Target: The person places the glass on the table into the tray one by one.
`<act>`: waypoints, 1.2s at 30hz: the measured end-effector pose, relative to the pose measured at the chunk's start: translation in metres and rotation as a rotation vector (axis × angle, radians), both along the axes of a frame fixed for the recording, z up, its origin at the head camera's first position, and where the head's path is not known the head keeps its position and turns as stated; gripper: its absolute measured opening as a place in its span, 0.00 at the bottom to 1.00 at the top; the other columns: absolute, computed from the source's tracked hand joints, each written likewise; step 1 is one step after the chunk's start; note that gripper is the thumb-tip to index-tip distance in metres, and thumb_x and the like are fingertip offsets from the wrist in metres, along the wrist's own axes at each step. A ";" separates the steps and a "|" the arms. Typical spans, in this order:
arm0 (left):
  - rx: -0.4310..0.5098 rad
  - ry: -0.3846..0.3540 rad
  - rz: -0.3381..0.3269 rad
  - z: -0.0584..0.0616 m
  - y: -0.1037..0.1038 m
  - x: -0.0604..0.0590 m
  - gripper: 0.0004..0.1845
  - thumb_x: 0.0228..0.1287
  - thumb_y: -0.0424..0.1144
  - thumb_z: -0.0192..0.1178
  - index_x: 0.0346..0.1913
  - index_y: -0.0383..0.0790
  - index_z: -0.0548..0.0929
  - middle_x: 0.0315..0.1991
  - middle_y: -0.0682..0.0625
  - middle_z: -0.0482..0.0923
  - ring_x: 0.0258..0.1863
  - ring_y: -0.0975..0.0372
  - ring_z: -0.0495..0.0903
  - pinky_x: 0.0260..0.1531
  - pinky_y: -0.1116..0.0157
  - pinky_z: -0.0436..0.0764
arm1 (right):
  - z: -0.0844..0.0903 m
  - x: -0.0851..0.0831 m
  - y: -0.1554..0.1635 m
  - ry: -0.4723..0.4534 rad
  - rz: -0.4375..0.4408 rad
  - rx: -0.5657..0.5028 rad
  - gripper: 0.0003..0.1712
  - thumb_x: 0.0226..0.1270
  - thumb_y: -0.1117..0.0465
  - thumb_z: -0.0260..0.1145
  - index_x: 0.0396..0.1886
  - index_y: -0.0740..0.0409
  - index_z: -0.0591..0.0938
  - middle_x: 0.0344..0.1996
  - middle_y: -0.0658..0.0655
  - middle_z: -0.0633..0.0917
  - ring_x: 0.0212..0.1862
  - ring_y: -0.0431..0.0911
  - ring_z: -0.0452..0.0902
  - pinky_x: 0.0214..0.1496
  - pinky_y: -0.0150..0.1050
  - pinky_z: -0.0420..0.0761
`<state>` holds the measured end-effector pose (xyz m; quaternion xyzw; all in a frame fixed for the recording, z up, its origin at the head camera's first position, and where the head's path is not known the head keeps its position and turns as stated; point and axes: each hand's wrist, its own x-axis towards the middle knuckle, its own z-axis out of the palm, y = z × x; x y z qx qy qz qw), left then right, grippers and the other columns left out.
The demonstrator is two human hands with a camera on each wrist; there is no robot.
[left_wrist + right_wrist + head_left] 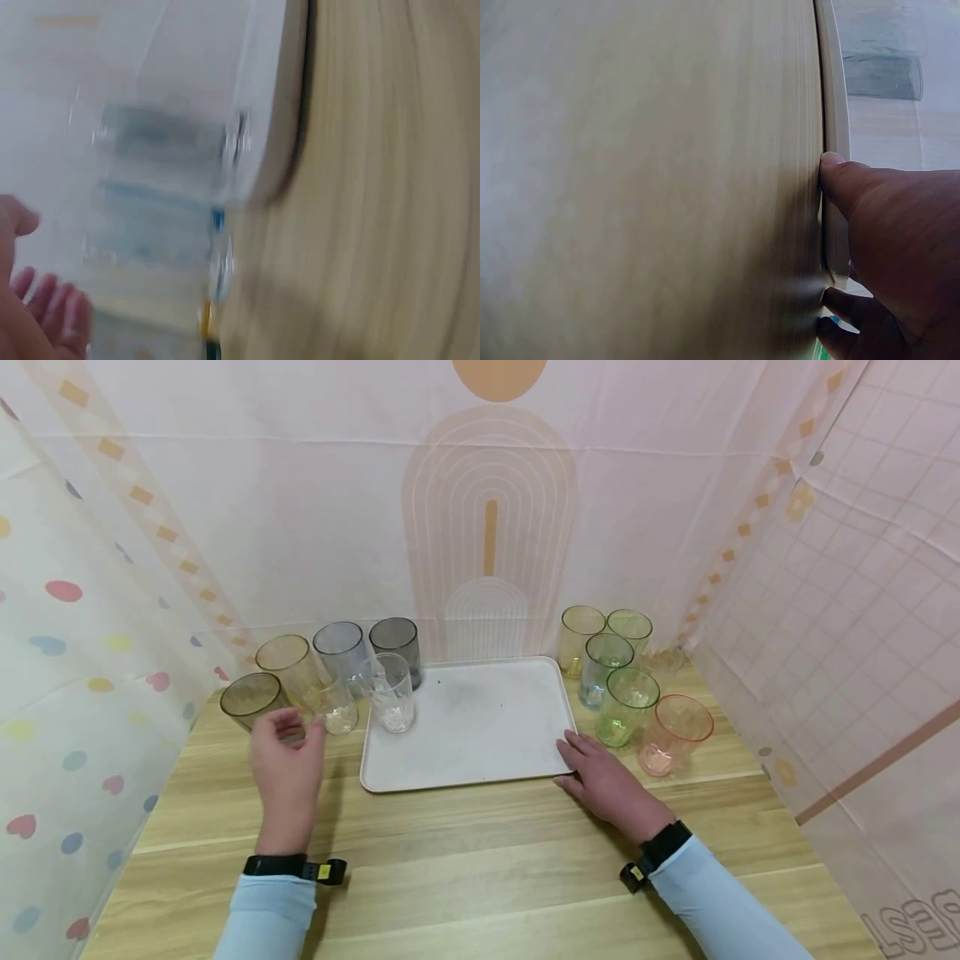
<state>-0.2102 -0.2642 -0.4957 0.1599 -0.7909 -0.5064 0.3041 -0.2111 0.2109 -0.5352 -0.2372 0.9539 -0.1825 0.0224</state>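
My left hand (288, 768) is beside the left group of drinking glasses, fingers loosely bent and nothing visible in its grasp. Nearest to it are a brown glass (251, 693) and a clear glass (341, 710). Another clear glass (395, 697) stands upright on the left part of the white tray (480, 718). The right hand (607, 781) rests at the tray's near right corner, thumb along the front edge and fingers at the right side. In the right wrist view, its thumb (844, 176) touches the rim. Blur softens the left wrist view.
Behind the left hand stand amber (283, 664), blue-grey (341, 652) and dark grey (395, 647) glasses. Right of the tray are yellow (581, 635), blue (606, 664), green (628, 702) and pink (675, 735) glasses, close together. Patterned curtains (315, 527) border the wooden table (465, 860).
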 end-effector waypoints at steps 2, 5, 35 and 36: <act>-0.024 0.044 0.079 -0.001 -0.015 0.004 0.22 0.76 0.44 0.71 0.62 0.33 0.81 0.54 0.48 0.80 0.52 0.57 0.80 0.46 0.72 0.80 | 0.000 0.000 0.000 0.002 -0.001 -0.004 0.40 0.84 0.50 0.69 0.83 0.67 0.70 0.83 0.71 0.67 0.84 0.69 0.59 0.82 0.65 0.67; -0.049 0.078 0.180 -0.002 -0.035 0.006 0.22 0.76 0.45 0.71 0.61 0.33 0.80 0.51 0.57 0.73 0.50 0.63 0.76 0.44 0.73 0.76 | 0.001 0.001 0.000 0.011 0.001 -0.008 0.39 0.84 0.50 0.69 0.83 0.68 0.71 0.83 0.71 0.67 0.84 0.70 0.60 0.82 0.65 0.67; 0.066 -0.172 0.001 -0.021 -0.087 -0.026 0.54 0.69 0.55 0.77 0.86 0.53 0.53 0.78 0.45 0.62 0.76 0.55 0.64 0.78 0.57 0.66 | -0.001 0.001 0.001 0.012 -0.005 -0.013 0.39 0.84 0.50 0.70 0.83 0.67 0.71 0.83 0.70 0.68 0.84 0.69 0.60 0.83 0.64 0.67; 0.072 -0.168 0.005 -0.020 -0.086 -0.024 0.53 0.69 0.55 0.77 0.86 0.53 0.54 0.77 0.46 0.63 0.75 0.55 0.64 0.76 0.57 0.67 | -0.001 0.001 0.001 0.013 -0.005 -0.013 0.39 0.84 0.50 0.70 0.83 0.67 0.71 0.83 0.70 0.68 0.84 0.69 0.60 0.83 0.64 0.67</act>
